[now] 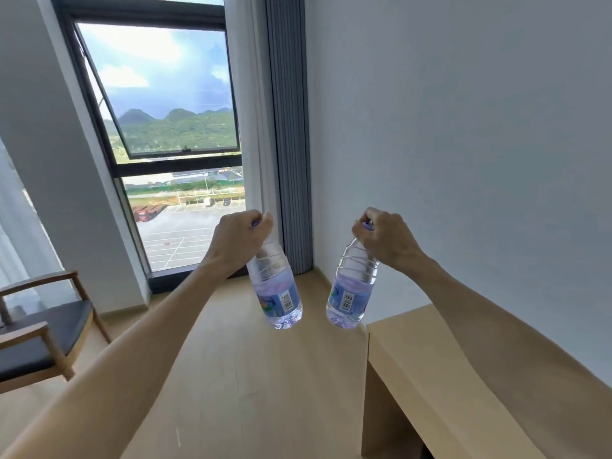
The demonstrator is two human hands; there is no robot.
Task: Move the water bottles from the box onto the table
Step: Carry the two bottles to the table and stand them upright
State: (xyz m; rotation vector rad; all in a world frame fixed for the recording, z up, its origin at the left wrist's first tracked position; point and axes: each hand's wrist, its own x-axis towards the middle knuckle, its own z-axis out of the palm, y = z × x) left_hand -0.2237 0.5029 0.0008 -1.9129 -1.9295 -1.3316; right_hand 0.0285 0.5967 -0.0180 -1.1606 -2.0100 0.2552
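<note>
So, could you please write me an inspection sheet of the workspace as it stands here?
Surface: light wooden table at the right against the white wall; nothing seen on its visible top.
Job's things: left bottle and right bottle, both carried in the air by their necks, tilted; the box is not in view.
Clutter: nothing seen.
Hands: left hand grips the left bottle's top; right hand grips the right bottle's top.
Cables: nothing seen.
Surroundings: window, grey curtain, wooden chair at the left, pale floor.
</note>
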